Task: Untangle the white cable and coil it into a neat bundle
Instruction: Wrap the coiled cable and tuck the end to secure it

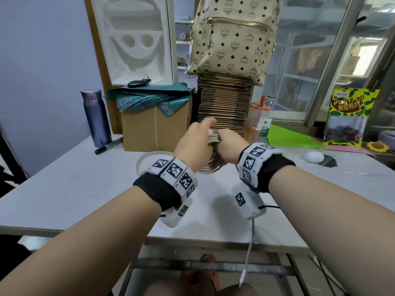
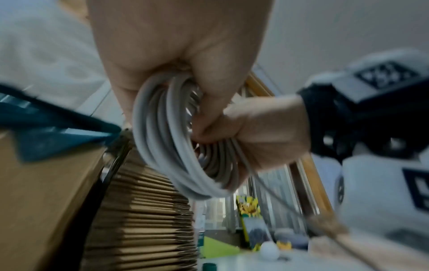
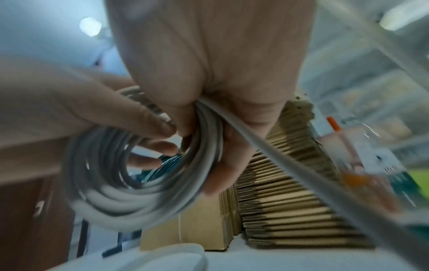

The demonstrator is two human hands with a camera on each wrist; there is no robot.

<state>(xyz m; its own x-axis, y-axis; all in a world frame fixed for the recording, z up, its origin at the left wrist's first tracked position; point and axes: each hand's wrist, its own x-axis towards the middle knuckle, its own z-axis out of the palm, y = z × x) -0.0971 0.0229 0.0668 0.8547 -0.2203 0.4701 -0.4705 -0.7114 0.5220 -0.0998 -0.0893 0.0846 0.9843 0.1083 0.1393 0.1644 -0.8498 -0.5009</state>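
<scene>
Both hands grip the coiled white cable point(image 2: 185, 165) above the surface point(image 1: 85, 189): left hand point(image 1: 192, 144), right hand point(image 1: 229, 146). A drink cup point(image 1: 255, 120) holds a red straw point(image 1: 262, 101).

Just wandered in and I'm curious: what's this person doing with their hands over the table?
The person is winding a thin white cable into a round bundle above the pale grey table. The left hand grips the stacked loops while the right hand holds them from the other side. One loose tail hangs past the table's front edge, not yet wound in.
</scene>
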